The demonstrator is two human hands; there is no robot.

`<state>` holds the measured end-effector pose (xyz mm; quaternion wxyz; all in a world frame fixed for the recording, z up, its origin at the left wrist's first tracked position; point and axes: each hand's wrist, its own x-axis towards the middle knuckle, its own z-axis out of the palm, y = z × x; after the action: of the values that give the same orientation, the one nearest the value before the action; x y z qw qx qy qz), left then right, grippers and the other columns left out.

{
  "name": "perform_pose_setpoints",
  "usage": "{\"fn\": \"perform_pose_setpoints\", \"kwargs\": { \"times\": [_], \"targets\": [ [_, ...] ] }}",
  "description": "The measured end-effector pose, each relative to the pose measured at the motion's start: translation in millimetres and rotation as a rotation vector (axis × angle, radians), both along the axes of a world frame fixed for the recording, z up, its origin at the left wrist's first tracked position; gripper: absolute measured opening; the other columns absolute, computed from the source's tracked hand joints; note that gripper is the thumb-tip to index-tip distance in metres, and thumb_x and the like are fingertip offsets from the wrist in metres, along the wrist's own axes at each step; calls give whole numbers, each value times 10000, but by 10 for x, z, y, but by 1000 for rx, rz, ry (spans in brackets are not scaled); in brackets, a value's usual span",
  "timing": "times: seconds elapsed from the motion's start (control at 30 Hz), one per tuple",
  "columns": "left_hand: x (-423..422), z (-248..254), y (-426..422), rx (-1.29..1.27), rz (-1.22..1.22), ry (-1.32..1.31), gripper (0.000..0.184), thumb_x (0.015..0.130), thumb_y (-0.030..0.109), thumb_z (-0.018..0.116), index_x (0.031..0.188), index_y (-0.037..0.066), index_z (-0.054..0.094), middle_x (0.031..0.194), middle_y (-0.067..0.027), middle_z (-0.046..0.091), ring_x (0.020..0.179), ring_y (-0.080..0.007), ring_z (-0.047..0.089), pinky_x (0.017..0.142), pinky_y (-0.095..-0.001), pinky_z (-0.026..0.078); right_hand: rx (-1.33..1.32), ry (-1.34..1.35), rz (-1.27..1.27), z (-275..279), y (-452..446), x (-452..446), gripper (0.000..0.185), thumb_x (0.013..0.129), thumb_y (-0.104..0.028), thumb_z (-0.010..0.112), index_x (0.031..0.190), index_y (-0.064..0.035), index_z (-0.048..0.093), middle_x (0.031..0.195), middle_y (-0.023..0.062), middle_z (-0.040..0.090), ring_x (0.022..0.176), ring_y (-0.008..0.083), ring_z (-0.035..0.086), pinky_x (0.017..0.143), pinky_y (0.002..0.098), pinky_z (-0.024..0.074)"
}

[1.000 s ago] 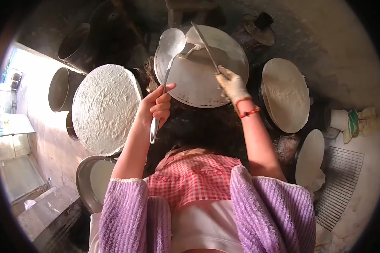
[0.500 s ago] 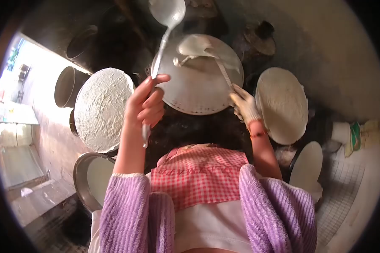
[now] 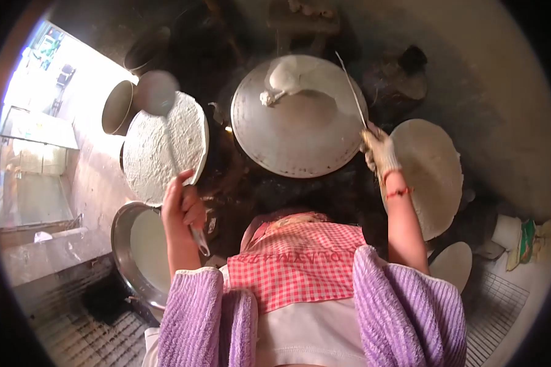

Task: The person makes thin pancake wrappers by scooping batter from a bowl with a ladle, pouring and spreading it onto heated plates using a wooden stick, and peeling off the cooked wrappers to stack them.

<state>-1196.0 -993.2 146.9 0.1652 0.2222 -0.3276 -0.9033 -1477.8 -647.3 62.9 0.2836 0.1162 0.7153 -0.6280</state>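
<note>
My left hand [image 3: 185, 208] is closed around the handle of a metal ladle [image 3: 156, 93]. The blurred bowl of the ladle is raised over the upper edge of a round, rough white surface [image 3: 164, 150]. My right hand [image 3: 381, 150], in a pale glove, grips a long thin spatula [image 3: 354, 92] seen nearly edge-on. Its blade points up beside the right rim of a large round grey disc [image 3: 288, 140]. On that disc lie a whitish rounded patch [image 3: 286, 74] and a small knotted white piece [image 3: 268, 98].
A metal pot [image 3: 120, 238] of white liquid stands at the lower left. To the right is a pale round surface [image 3: 425, 177], with another pale disc [image 3: 453, 266] below it. Wire racks [image 3: 499, 293] lie at the lower right. A dark cylindrical object [image 3: 410, 61] stands behind.
My left hand has moved down and left, swinging the ladle from above the central disc toward the left white surface. My right hand has shifted right, and the spatula has turned edge-on, off the disc's middle.
</note>
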Motion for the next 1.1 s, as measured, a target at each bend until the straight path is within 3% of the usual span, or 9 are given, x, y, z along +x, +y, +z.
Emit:
{"fn": "perform_pose_setpoints", "kwargs": {
  "times": [0.27,0.33,0.4,0.43,0.7,0.8,0.87,1.0,1.1],
  "targets": [
    [571,78,-154,206,155,376,384,1063,219,348,1291,-70,456,654,7,354,437,-55,314,389,-219,282,4,85,497,143,-823,233,485,893,-270,672,1332,-95,564,743,-9,599,440,64,439,407,244,371],
    [642,170,-152,215,223,390,378,1062,220,353,1278,-69,464,652,2,355,443,-59,323,392,-224,286,-113,-22,369,266,-442,176,455,888,-196,680,1323,-115,578,741,-30,600,430,37,404,384,218,314],
    [730,224,-125,169,343,352,381,1066,224,337,1278,-68,458,664,-3,365,443,-69,325,392,-229,288,151,126,246,-56,-152,-185,333,897,-216,672,1227,-199,629,556,-57,484,366,31,349,324,211,252],
    [761,227,-94,162,355,337,384,1067,225,333,1281,-69,456,668,-4,368,444,-70,326,393,-230,289,70,98,152,33,-232,-306,274,948,-286,612,1166,-120,602,614,-16,527,356,30,350,317,212,235],
    [751,215,-316,207,326,338,408,1065,234,332,1281,-84,468,667,3,364,437,-62,332,388,-222,303,266,108,866,486,-927,-6,467,957,-188,544,1413,-121,474,825,46,660,550,109,622,496,262,506],
    [726,187,-385,159,323,321,407,1069,228,315,1282,-84,465,665,7,363,428,-58,334,379,-213,296,73,670,768,-128,-249,-463,394,968,-197,559,1347,-91,549,811,22,665,641,81,622,564,243,518],
    [716,141,-452,128,292,295,406,1070,224,310,1282,-86,464,663,8,364,427,-57,333,375,-213,293,271,355,420,100,-360,-716,367,969,-219,572,1308,-78,584,866,30,674,679,75,613,589,234,511],
    [530,182,-575,177,325,153,390,1070,239,320,1279,-56,469,642,15,362,405,-45,311,338,-206,274,307,368,589,195,-992,-666,384,953,-284,618,1291,-102,605,925,18,674,628,80,596,542,248,499],
    [436,134,-757,196,250,202,385,1070,234,322,1276,-55,470,647,17,371,404,-40,308,335,-201,284,170,223,677,275,-914,-286,353,942,-171,629,1292,-121,610,928,5,656,693,80,622,535,232,492]
  ]
}}
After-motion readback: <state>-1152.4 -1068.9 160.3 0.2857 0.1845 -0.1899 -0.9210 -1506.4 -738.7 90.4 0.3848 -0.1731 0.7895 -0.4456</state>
